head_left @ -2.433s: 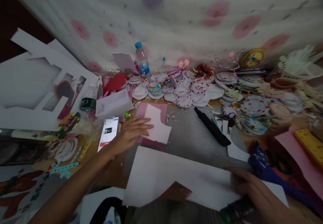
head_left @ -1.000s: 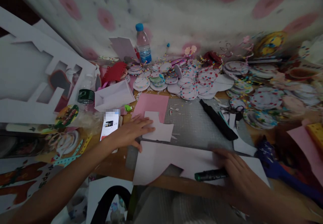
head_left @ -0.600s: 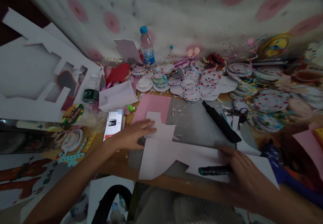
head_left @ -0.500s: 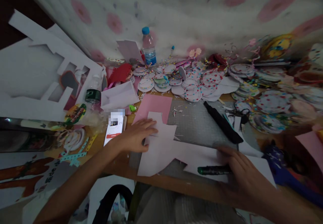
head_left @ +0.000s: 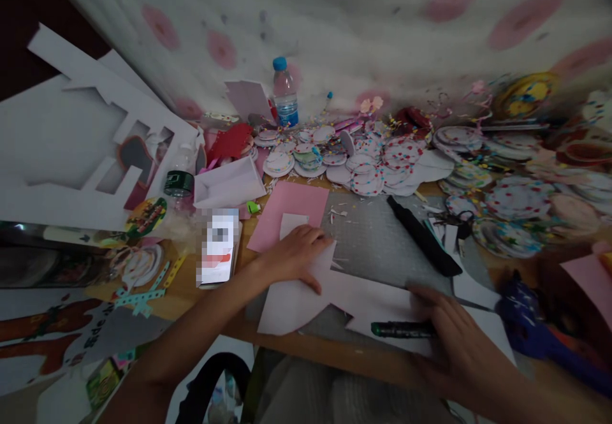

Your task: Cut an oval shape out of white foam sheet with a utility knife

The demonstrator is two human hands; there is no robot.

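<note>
A white card cut-out (head_left: 291,301) with notched edges lies across the table's front. Pressed flat on its left part is my left hand (head_left: 299,255), fingers stretched and thumb apart, holding nothing. At the card's right part rests my right hand (head_left: 452,325), its fingers curled round the end of a dark marker with a green tip (head_left: 401,329). The marker points left, just above the card; its right end is hidden by the hand. Under the cut-out's upper end is a pink sheet (head_left: 299,204).
A grey cutting mat (head_left: 368,233) bears paper scraps and a black pouch-like strip (head_left: 423,236). Decorated white discs (head_left: 366,162) crowd the back. A phone (head_left: 220,245), an open white box (head_left: 229,182) and a water bottle (head_left: 285,95) stand left. Blue-handled scissors (head_left: 530,322) lie right.
My left hand has slid right across the cut-out, from its left edge toward its middle. The right hand and marker have stayed nearly in place. The view has shifted slightly.
</note>
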